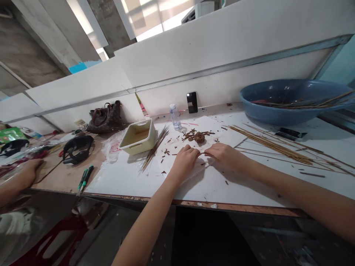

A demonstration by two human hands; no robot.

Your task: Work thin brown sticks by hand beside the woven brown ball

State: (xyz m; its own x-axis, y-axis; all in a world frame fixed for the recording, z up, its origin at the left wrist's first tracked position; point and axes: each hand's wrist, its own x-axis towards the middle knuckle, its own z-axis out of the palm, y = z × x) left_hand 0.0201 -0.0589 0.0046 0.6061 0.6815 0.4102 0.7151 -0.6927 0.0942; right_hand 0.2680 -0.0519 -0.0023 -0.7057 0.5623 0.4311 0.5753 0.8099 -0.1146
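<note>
My left hand (185, 158) and my right hand (224, 154) rest side by side, palms down, on the white sheet (133, 177) covering the table. Both have fingers curled and pressed onto a thin stick (203, 153) that shows in the gap between them. Just beyond the hands sits a brown lump of paste (199, 137) with small brown scraps (188, 135) scattered around it. A bundle of coated dark sticks (155, 147) lies to the left, and a long bundle of bare bamboo sticks (274, 146) lies to the right.
A cream plastic tray (138, 137) stands left of the dark sticks. A small bottle (175, 116) and a phone (192, 102) stand by the white back wall. A blue basin (291, 99) holds sticks at the right. Another person's hand (23, 173) rests at far left near a handbag (107, 117).
</note>
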